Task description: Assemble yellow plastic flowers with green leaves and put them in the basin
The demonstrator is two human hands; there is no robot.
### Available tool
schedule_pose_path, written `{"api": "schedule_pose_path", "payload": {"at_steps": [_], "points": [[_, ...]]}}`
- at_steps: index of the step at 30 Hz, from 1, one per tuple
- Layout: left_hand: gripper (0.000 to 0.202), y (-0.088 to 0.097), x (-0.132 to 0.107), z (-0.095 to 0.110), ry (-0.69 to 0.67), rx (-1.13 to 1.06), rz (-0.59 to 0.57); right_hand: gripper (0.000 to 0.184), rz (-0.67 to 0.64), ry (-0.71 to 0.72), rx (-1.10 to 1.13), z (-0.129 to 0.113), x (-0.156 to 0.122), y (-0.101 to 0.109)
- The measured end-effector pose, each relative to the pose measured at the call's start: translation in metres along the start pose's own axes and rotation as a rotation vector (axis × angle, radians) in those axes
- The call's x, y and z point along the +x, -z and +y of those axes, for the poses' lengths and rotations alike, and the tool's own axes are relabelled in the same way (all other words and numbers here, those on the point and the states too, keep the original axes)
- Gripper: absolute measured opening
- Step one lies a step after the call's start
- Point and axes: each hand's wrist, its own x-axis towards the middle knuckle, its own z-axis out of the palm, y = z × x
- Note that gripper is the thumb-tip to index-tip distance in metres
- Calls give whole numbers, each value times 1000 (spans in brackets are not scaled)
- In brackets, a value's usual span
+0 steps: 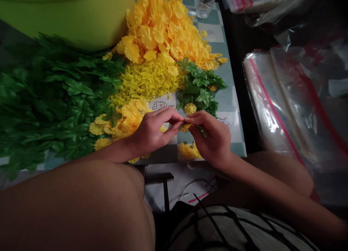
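My left hand [159, 128] and my right hand [210, 135] meet fingertip to fingertip above the table's near edge. Between them is a small yellow artificial flower [186, 127], partly covered by my fingers. Both hands are closed in a pinch on it. Just beyond lies a single yellow flower [190, 108] beside a small heap of green leaf pieces [198, 86]. Below my right hand rest several yellow flowers [187, 150]. Another pile of yellow petals [127, 117] is left of my left hand, partly behind it.
A big heap of yellow petals [163, 26] and a bed of thin yellow pieces [146, 80] fill the table's middle. Green artificial leaves [67, 99] cover the left, before a green tub [67, 15]. A clear bottle [206, 4] stands far back; plastic bags [285, 102] lie right.
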Motion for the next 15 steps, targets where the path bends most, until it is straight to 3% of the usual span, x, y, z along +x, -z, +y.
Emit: {"api": "schedule_pose_path", "payload": {"at_steps": [15], "points": [[6, 6, 0, 8, 166, -217, -71, 25, 56, -57, 118, -3, 0, -1]]}}
